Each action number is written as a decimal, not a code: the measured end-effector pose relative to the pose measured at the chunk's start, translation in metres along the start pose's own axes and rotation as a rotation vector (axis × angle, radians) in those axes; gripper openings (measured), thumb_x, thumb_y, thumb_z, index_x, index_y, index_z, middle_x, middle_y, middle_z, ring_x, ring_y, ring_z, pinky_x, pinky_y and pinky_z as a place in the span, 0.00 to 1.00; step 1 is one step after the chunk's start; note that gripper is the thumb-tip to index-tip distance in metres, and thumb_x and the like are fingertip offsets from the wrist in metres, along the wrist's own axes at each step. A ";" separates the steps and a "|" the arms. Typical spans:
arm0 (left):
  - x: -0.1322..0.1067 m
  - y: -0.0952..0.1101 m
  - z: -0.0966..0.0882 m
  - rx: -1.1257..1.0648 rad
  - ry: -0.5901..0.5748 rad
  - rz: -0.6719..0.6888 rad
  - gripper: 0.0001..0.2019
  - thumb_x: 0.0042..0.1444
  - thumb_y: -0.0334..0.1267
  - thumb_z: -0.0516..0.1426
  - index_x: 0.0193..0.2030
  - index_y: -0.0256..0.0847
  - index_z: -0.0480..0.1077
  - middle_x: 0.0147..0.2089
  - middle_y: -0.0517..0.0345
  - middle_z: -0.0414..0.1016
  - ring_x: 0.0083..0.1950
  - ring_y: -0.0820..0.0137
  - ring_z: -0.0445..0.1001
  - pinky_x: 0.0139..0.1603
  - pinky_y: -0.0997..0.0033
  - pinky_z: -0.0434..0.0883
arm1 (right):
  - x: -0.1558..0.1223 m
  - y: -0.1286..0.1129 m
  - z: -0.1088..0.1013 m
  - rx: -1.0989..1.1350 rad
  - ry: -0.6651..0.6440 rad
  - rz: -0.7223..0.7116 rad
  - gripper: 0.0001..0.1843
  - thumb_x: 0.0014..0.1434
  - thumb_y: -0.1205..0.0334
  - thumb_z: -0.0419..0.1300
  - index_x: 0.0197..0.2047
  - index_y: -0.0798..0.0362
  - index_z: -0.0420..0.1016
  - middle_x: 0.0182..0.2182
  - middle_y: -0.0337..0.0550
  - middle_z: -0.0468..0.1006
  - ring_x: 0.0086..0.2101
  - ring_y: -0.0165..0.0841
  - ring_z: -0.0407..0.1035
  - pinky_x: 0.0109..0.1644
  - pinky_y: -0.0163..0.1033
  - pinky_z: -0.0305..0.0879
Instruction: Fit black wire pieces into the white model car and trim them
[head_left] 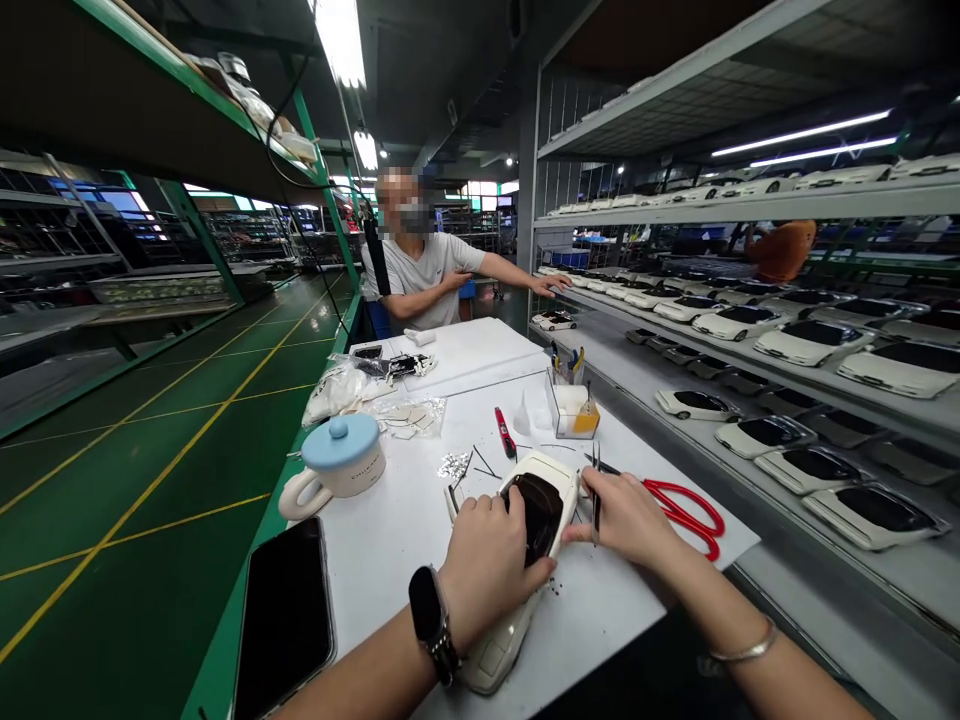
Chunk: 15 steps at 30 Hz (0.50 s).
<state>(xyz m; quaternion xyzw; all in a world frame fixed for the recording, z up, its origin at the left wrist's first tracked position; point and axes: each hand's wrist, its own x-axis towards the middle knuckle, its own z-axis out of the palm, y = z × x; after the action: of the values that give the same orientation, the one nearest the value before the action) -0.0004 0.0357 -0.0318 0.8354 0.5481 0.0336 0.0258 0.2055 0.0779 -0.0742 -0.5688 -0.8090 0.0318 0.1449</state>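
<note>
Where the car body lies: a white model car body (547, 490) rests lengthwise on the counter (420, 570), its nose toward 6 o'clock and its dark window opening facing up; clock positions below are taken from it, with 12 o'clock pointing away from the wearer.

Left hand: the left hand (487, 570) is at 7 o'clock, curled over the body's near side, with its fingers (491, 510) closed on the shell and their tips at the edge of the dark window area. A black smartwatch (429, 618) sits on that wrist.

Right hand: the right hand (622, 520) is at 3 o'clock, its fingers together and pinching slim black tweezers (595, 490), whose tips point toward 12 o'clock, just beside the body's edge. A thin metal bangle (742, 645) circles that wrist.

Nearby on the counter: red-handled scissors (686, 515) lie at 3 o'clock, past the right hand. A red utility knife (505, 432) is at 11 o'clock, a clear box of tools (571, 405) at 12, and silver foil scraps (454, 465) at 10.

Farther out: a blue-lidded white mug (337, 465) stands at 9 o'clock, and a black smartphone (283, 625) lies at 8, at the counter's edge.

Beyond: a co-worker (424, 270) sits across the counter, one arm reaching toward shelves of white car bodies (750, 390) at 2 o'clock.
</note>
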 end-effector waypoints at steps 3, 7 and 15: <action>-0.003 0.001 0.001 -0.064 0.033 -0.066 0.33 0.52 0.52 0.55 0.58 0.28 0.63 0.42 0.40 0.75 0.45 0.48 0.72 0.47 0.48 0.68 | 0.002 0.004 -0.007 0.062 -0.032 -0.112 0.30 0.45 0.36 0.65 0.32 0.51 0.57 0.31 0.42 0.71 0.35 0.41 0.65 0.41 0.44 0.58; -0.007 0.006 -0.002 -0.145 0.014 -0.187 0.34 0.49 0.52 0.58 0.59 0.31 0.64 0.45 0.39 0.74 0.47 0.47 0.71 0.52 0.45 0.65 | 0.021 0.014 -0.015 0.280 -0.065 -0.209 0.38 0.35 0.36 0.70 0.40 0.52 0.62 0.44 0.49 0.69 0.47 0.45 0.61 0.50 0.46 0.59; 0.002 0.011 0.019 -0.005 -0.037 -0.329 0.22 0.59 0.30 0.47 0.60 0.29 0.64 0.46 0.32 0.74 0.49 0.48 0.72 0.50 0.46 0.65 | 0.065 0.002 0.002 0.647 -0.404 -0.364 0.39 0.33 0.44 0.72 0.45 0.53 0.65 0.54 0.53 0.66 0.58 0.49 0.57 0.59 0.46 0.55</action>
<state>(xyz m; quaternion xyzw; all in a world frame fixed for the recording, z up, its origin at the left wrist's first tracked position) 0.0120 0.0327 -0.0499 0.7347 0.6769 0.0147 0.0432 0.1867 0.1390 -0.0638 -0.3241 -0.8567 0.3690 0.1580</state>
